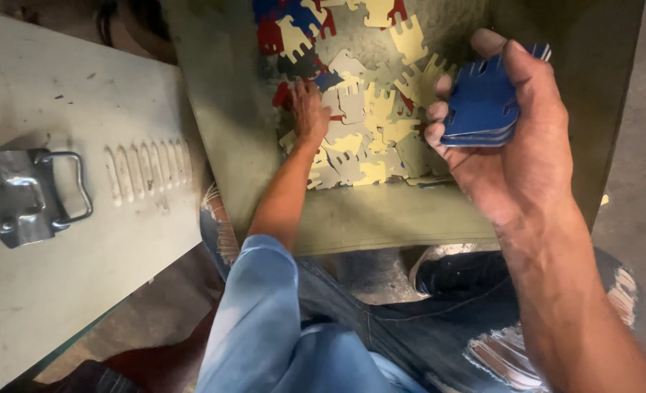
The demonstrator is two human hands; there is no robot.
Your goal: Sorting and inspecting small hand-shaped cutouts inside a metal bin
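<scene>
Two hands at work: both over a green bin (228, 131) of flat notched pieces.
Right hand (509, 145): closed around a stack of blue pieces (483, 102), thumb on top, fingers curled under the near edge; held above bin's right side.
Left hand (308, 109): fingers spread flat, pressed onto the loose pile (367, 124) near bin centre; nothing gripped yet as far as I could tell.
Pile: mostly pale yellow and grey-beige cutouts, w/ red and dark blue ones toward the far-left corner (286, 29); pieces overlapped and lay at all angles.
Stack: edges looked roughly aligned, several pieces thick; exact count couldn't be told.
Doing it well (judgement): sliding a blue piece free w/ fingertips rather than lifting would've avoided snagging the notches; keeping the thumb firm on the stack would've stopped it fanning out; adding each piece same way up would've kept edges flush.
Risk: interlocked notches could've dragged neighbours along.
Surroundings: grey metal panel (61, 240) w/ latch (24, 193) at left; person wore a blue sleeve (254, 313) and torn jeans (483, 342).
</scene>
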